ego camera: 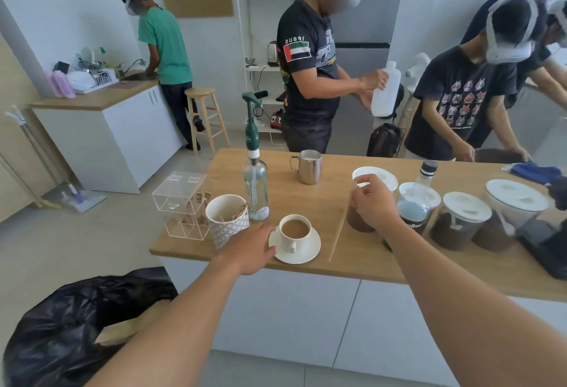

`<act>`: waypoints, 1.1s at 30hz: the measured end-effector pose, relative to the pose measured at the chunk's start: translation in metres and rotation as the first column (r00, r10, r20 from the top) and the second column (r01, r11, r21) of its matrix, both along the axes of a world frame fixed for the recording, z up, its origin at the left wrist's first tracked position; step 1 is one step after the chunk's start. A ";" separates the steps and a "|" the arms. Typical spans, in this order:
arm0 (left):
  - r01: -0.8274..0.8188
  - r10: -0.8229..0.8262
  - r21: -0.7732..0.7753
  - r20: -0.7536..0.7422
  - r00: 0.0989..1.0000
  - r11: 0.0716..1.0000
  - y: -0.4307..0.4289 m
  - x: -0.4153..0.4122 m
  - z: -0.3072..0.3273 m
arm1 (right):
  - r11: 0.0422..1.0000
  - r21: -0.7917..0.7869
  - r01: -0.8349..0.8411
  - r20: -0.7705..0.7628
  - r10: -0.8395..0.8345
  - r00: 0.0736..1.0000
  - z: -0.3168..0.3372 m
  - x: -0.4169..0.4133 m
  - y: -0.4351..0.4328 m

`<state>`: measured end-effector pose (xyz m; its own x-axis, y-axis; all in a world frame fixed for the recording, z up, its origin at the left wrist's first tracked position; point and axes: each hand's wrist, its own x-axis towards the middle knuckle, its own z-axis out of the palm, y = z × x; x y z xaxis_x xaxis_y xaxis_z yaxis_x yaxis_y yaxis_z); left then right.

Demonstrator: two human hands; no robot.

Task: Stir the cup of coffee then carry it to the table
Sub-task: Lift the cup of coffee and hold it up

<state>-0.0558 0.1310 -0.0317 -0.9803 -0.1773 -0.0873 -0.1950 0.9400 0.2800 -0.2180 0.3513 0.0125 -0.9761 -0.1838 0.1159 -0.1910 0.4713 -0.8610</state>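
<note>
Here we are at the desk, both arms stretched out in front. The left hand is low and flat, fingers fairly straight and relaxed, fingertips right at the left rim of the saucer. It is touching or very nearly touching, with nothing gripped. The cup of coffee sits upright on that saucer, just right of the left hand, full of milky brown coffee, handle turned toward the camera.

Over to the right hand: it's raised above a white-lidded jar of brown powder, fingers curled in with thumb and forefinger drawn together. I cannot tell if they hold anything. A thin pale line runs along the desk from under that hand toward the near edge; whether it's a stick or a seam is unclear.

Just beyond the left hand stands a patterned tub of wooden sticks, a clear plastic box further left, and a glass pump bottle behind the cup. A steel jug sits farther back between the hands. More lidded jars line up right of the right hand.
</note>
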 end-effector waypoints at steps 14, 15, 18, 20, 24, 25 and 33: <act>-0.066 0.059 0.139 0.053 0.997 0.988 -0.027 -0.049 -0.085 | 0.994 0.105 -0.038 0.179 0.019 0.984 -0.102 -0.058 -0.044; -0.072 0.065 0.148 0.052 0.997 0.986 -0.029 -0.054 -0.091 | 0.992 0.117 -0.042 0.194 0.018 0.981 -0.110 -0.061 -0.047; -0.092 0.084 0.186 0.053 0.995 0.978 -0.032 -0.062 -0.106 | 0.989 0.138 -0.042 0.261 0.005 0.965 -0.135 -0.068 -0.052; -0.098 0.090 0.196 0.050 0.995 0.976 -0.035 -0.067 -0.118 | 0.989 0.140 -0.039 0.288 -0.003 0.958 -0.148 -0.075 -0.058; -0.103 0.103 0.201 0.011 0.995 0.974 -0.040 -0.074 -0.134 | 0.992 0.124 -0.028 0.329 -0.015 0.944 -0.164 -0.089 -0.070; -0.098 0.101 0.203 -0.005 0.995 0.974 -0.041 -0.076 -0.137 | 0.992 0.123 -0.028 0.342 -0.016 0.939 -0.167 -0.093 -0.073; -0.051 0.065 0.154 -0.087 0.994 0.987 -0.048 -0.089 -0.151 | 0.994 0.084 -0.066 0.412 0.026 0.911 -0.188 -0.108 -0.088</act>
<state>-0.1444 0.0833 -0.1827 -0.9737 -0.2262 -0.0278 -0.2153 0.8734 0.4369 -0.3256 0.2630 -0.1757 -0.9243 -0.2199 -0.3119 0.1453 0.5528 -0.8205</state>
